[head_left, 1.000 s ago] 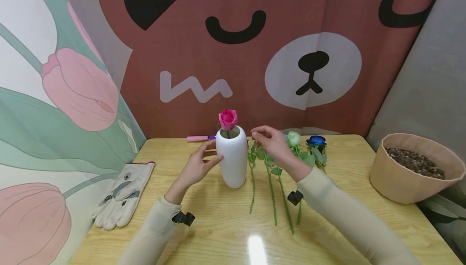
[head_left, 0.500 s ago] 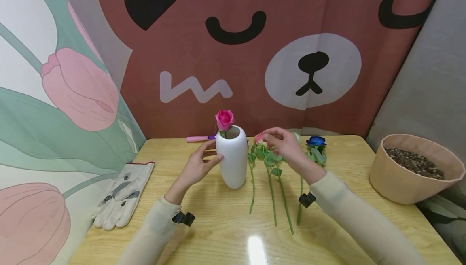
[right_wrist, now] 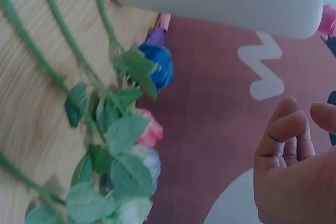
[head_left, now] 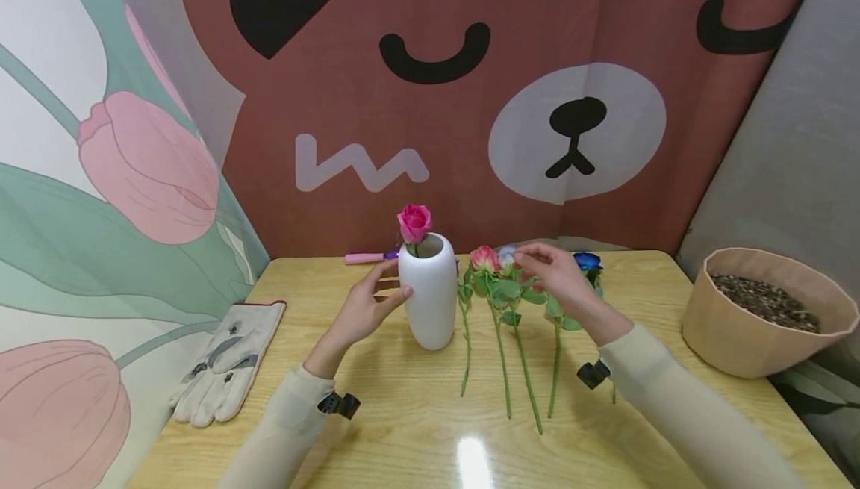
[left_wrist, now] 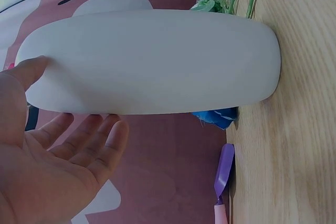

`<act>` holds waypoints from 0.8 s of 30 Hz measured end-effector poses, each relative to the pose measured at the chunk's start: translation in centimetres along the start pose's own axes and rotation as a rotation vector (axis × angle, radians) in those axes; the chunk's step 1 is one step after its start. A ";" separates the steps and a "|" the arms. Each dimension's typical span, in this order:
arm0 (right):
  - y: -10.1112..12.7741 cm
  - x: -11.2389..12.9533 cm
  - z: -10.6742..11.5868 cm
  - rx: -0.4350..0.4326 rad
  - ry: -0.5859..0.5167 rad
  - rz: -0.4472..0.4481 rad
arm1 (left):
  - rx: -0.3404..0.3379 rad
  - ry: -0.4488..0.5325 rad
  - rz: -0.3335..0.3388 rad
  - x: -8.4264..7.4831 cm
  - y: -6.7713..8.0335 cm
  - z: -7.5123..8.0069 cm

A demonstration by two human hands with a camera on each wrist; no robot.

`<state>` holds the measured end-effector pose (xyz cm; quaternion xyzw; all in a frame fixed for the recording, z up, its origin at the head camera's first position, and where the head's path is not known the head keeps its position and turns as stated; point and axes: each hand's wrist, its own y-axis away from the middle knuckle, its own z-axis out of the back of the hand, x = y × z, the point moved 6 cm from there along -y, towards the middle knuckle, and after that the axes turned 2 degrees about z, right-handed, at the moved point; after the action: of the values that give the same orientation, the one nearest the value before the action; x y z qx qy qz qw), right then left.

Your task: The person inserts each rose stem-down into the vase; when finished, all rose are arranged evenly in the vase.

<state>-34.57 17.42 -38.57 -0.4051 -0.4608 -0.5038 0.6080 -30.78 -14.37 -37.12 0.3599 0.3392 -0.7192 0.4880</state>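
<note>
The white vase [head_left: 430,302] stands upright on the table, a bright pink rose [head_left: 414,222] leaning in its mouth toward the left. My left hand [head_left: 363,306] steadies the vase, thumb on the near side and fingers round the far left side; the left wrist view shows the thumb [left_wrist: 34,71] against its wall. Nothing is in my right hand [head_left: 556,276], which hovers loosely bent over the cut roses right of the vase. Among them lie a pink-red rose [head_left: 484,258], a pale bluish rose [head_left: 507,256] and a deep blue rose [head_left: 587,261]. Another blue rose [right_wrist: 160,66] lies behind the vase.
A purple trowel with a pink handle [head_left: 366,257] lies at the table's back edge. Work gloves [head_left: 231,362] rest at the left. At the right stands a beige fabric pot [head_left: 739,332] of soil. A bear-print curtain [head_left: 457,138] hangs behind the table [head_left: 396,429].
My right hand has moved away from the vase to the right, over the loose roses, uncovering the pink-red and pale ones. The pink rose has tipped slightly left; the left hand stays put.
</note>
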 end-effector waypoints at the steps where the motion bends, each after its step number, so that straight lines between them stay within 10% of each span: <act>1: 0.1 -0.2 0.3 0.002 0.005 -0.002 | 0.000 0.000 0.002 0.4 -0.2 0.0; 8: 0.5 -1.4 2.5 -0.006 0.033 -0.009 | -0.017 -0.012 -0.008 2.8 -1.1 -0.3; 24: 1.4 -4.3 6.7 -0.079 0.177 -0.025 | -0.039 -0.005 -0.028 3.0 -1.1 -0.2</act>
<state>-34.50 25.10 -41.12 -0.3770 -0.3902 -0.5631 0.6233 -32.55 -15.25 -39.67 0.3436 0.3569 -0.7200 0.4859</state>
